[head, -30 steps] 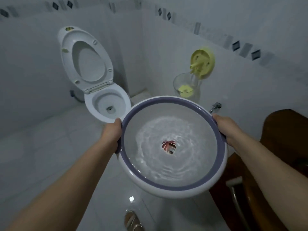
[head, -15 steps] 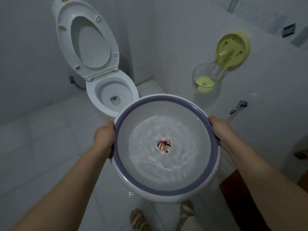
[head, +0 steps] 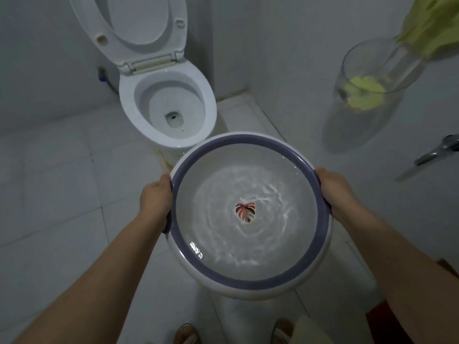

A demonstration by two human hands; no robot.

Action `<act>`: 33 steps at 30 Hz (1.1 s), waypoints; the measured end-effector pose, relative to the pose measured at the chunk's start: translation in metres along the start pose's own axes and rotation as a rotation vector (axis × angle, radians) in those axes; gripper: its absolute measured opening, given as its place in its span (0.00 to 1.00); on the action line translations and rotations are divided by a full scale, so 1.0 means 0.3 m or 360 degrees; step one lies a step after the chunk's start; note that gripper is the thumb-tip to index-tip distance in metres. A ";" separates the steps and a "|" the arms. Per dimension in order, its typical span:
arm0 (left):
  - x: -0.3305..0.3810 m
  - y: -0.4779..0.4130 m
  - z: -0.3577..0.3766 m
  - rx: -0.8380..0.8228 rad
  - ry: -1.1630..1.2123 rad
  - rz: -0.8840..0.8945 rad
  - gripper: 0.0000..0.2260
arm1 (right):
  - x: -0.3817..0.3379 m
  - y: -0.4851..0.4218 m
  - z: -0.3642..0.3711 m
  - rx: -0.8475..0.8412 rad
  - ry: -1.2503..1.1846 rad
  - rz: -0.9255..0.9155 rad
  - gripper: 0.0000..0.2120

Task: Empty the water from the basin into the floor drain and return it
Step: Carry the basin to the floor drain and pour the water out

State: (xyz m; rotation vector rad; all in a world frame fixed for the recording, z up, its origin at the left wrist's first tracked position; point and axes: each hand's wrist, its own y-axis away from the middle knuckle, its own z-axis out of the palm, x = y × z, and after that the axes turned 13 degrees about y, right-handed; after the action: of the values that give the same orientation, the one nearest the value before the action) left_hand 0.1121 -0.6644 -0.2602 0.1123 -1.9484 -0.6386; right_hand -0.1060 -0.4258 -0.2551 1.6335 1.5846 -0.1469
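Two hands, my left hand (head: 156,199) and right hand (head: 334,188), clasp the opposite rims of the basin (head: 250,214) at frame centre, below the toilet (head: 169,105), water still inside, so pouring and returning remain, I judge.

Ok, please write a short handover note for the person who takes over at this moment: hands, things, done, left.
Left hand: gripping the basin at its left rim.
Right hand: gripping the right rim.
Basin: held level above the floor, in front of the open toilet; the water is rippling inside.
Done: nothing poured.
Left: find the floor drain (not visible), pour, return the basin.
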 end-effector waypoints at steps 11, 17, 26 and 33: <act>-0.507 -0.340 0.304 0.0083 0.0053 -0.0013 0.19 | 0.327 -0.458 0.397 0.0025 0.0168 -0.0174 0.18; -0.755 -0.472 0.425 0.0090 -0.0027 0.0103 0.21 | 0.517 -0.637 0.574 0.0014 0.0181 -0.0240 0.19; -1.009 -0.534 0.572 0.0052 -0.0185 0.0320 0.23 | 0.787 -0.797 0.701 0.0112 0.0314 -0.0302 0.22; -1.098 -0.550 0.680 -0.0026 -0.0201 0.0380 0.24 | 0.938 -0.850 0.712 0.0233 0.0453 -0.0283 0.20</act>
State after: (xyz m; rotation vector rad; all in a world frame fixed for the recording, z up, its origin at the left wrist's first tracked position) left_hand 0.0540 -0.6113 -0.6740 -0.1732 -2.0380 -0.5132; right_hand -0.1768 -0.3773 -0.6822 1.6797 1.9775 -0.1300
